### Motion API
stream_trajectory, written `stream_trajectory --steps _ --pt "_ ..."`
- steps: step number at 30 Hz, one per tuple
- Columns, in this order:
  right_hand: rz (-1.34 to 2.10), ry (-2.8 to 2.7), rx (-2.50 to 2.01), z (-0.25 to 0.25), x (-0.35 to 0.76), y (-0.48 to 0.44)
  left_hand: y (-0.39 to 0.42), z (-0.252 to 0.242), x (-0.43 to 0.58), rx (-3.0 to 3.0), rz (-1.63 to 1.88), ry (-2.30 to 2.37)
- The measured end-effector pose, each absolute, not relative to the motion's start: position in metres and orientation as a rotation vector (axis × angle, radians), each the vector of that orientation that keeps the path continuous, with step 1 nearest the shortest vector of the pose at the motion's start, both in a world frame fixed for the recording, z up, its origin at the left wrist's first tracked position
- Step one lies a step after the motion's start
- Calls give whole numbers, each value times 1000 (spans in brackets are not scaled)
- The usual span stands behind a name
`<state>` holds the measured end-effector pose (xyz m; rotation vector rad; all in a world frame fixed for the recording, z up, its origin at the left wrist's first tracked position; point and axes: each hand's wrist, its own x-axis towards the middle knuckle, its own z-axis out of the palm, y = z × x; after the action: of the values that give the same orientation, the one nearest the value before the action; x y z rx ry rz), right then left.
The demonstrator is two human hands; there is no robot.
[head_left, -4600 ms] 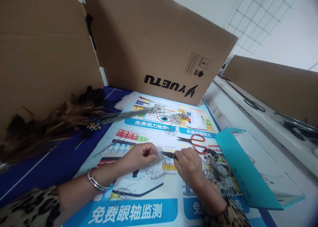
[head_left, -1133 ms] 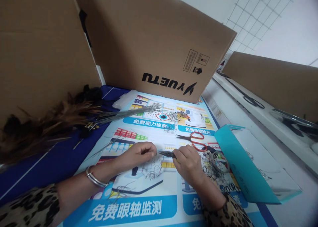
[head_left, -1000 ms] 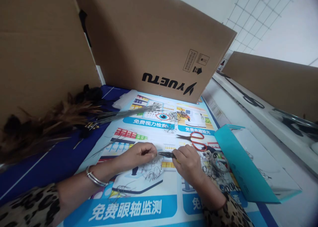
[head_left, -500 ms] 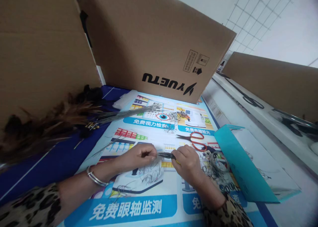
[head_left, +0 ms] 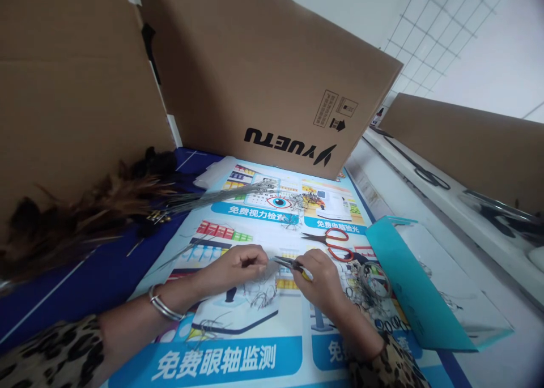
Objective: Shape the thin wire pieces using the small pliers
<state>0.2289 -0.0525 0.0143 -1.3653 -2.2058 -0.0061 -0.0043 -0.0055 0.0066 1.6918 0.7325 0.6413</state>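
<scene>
My right hand (head_left: pixel 319 276) is wrapped round a pair of pliers (head_left: pixel 289 261) with dark jaws and a yellow-marked handle. The plier jaws are parted and point left toward my left hand (head_left: pixel 249 264). Thumb and forefinger of the left hand are pinched together; thin wire seems to stick out there, but it is too fine to make out surely. Below the hands, a tangle of thin wire pieces (head_left: pixel 260 293) lies on the printed sheet (head_left: pixel 289 320). Red-handled scissors (head_left: pixel 335 244) rest just beyond my right hand.
A bundle of thin wires (head_left: pixel 225 195) lies at the back, beside brown feathers (head_left: pixel 85 215) on the left. To the right are wire coils and rings (head_left: pixel 374 283) and a teal-edged open box (head_left: pixel 420 291). Cardboard panels (head_left: pixel 263 65) stand behind.
The plier jaws have opened and drawn slightly away from my left fingertips. My left hand stays pinched in nearly the same place.
</scene>
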Motion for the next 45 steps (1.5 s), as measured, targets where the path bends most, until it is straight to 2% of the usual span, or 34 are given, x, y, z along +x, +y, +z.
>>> stream_trajectory --steps 22,31,45 --pt "204 -2145 -1670 15 218 -60 -7 5 -2 1534 601 666" --pt "303 -2093 -1676 11 212 -61 -5 -7 1 1610 634 743" --pt "445 -1991 -1731 8 206 -65 -13 3 4 1869 727 943"
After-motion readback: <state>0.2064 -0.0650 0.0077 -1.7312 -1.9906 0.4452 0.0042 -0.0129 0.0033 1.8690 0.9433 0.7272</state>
